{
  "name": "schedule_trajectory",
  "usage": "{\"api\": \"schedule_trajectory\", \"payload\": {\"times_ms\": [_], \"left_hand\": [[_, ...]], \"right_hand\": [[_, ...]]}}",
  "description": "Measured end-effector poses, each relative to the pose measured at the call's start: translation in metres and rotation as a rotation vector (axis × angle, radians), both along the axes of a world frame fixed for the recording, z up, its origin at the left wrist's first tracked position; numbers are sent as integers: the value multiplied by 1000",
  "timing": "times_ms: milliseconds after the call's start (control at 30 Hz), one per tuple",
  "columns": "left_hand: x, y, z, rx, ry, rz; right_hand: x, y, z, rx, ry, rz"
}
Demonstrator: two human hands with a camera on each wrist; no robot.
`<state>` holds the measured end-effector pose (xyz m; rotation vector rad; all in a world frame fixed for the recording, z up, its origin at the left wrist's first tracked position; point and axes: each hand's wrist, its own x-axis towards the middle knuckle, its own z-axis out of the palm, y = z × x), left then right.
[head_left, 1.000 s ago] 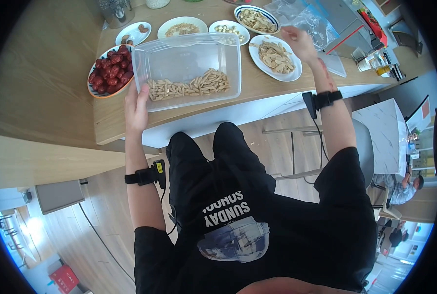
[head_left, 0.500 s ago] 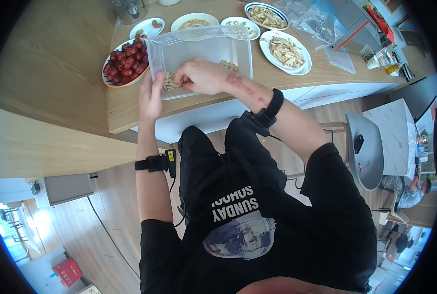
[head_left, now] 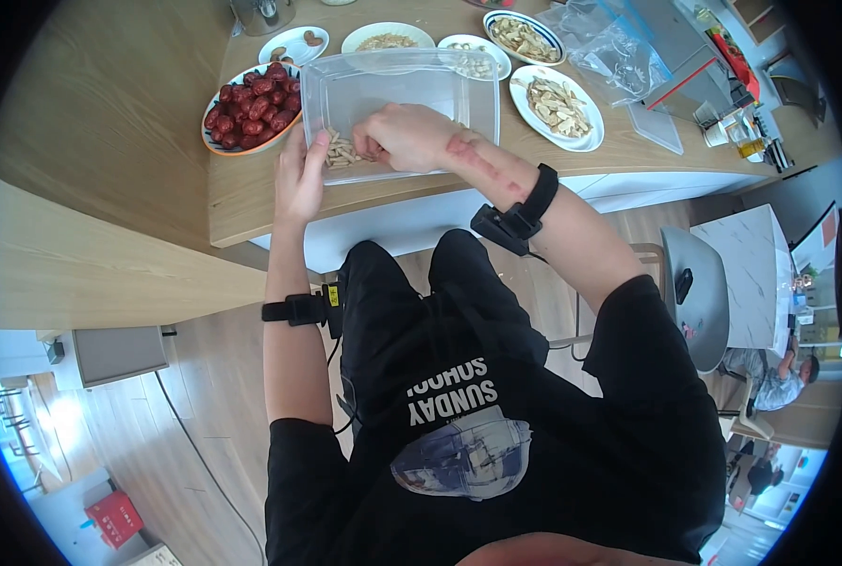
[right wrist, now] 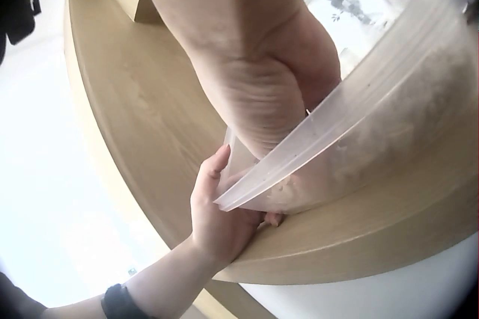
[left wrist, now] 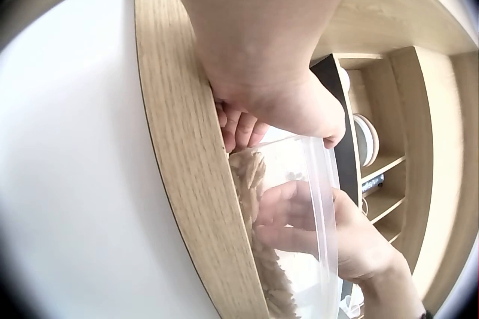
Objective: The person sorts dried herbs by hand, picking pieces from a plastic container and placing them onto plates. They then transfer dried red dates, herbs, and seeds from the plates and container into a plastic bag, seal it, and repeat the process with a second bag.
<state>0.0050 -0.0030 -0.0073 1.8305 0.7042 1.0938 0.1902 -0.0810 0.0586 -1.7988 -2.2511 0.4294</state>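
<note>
A clear plastic container (head_left: 402, 90), tipped toward the person, stands at the counter's front edge. Pale elongated pieces (head_left: 341, 149) lie along its lower side. My left hand (head_left: 300, 179) grips its left end, thumb at the rim and fingers curled around the outside and below. My right hand (head_left: 407, 140) reaches inside with bent fingers. Through the wall in the left wrist view, the right hand's fingertips (left wrist: 263, 218) and thumb come together among the pale pieces. In the right wrist view the container's rim (right wrist: 314, 136) crosses in front of the right hand and hides its fingers.
Left of the container is a bowl of red dates (head_left: 251, 113). Behind stand small plates, one with a few nuts (head_left: 293, 44) and one with pale grains (head_left: 388, 38). To the right are a plate of pale slices (head_left: 558, 106), a similar bowl (head_left: 525, 38) and plastic bags (head_left: 619, 57).
My right hand has moved from above the plate of slices on the right, leftward into the container, where it has stayed. The left hand has kept its grip on the container.
</note>
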Motion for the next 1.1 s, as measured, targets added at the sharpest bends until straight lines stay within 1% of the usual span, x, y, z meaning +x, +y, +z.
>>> {"api": "schedule_trajectory", "payload": {"times_ms": [67, 167, 200, 267, 300, 367, 400, 467, 500, 567, 600, 667, 700, 767, 900, 967, 1100], "left_hand": [[1, 0, 1, -3, -8, 11], [1, -2, 2, 14, -12, 21], [0, -1, 2, 13, -14, 22], [0, -1, 1, -9, 10, 22], [0, -1, 1, -7, 9, 19], [0, -1, 1, -8, 5, 21], [0, -1, 1, -4, 7, 20], [0, 0, 0, -6, 23, 29], [-1, 0, 0, -4, 24, 31], [-1, 2, -1, 32, 37, 38], [-2, 1, 1, 30, 37, 41], [-4, 0, 5, -32, 137, -11], [-2, -1, 5, -32, 137, -15], [2, -3, 3, 11, -31, 25], [0, 1, -1, 17, -22, 21], [-2, 4, -3, 0, 43, 8], [-2, 2, -1, -25, 27, -16]], "right_hand": [[4, -2, 0, 26, -147, 21], [11, -3, 4, 62, -193, 3], [11, -3, 4, 61, -195, 4], [12, -2, 3, 273, -99, -2], [11, -1, 2, 275, -100, -5], [5, 3, -1, 254, 49, 82], [2, 6, -3, 258, 50, 81], [-3, 10, -7, 136, 91, 137], [-4, 11, -7, 139, 92, 139], [-6, 11, -8, 56, 162, 120], [-7, 11, -7, 55, 162, 123], [-7, 11, -5, -6, 102, 101], [-5, 12, -7, -6, 102, 98], [-4, 14, -12, 5, 81, 102], [-5, 14, -13, 3, 137, 112], [-5, 11, -10, -75, 238, 54], [1, 9, -9, -86, 252, 40]]}}
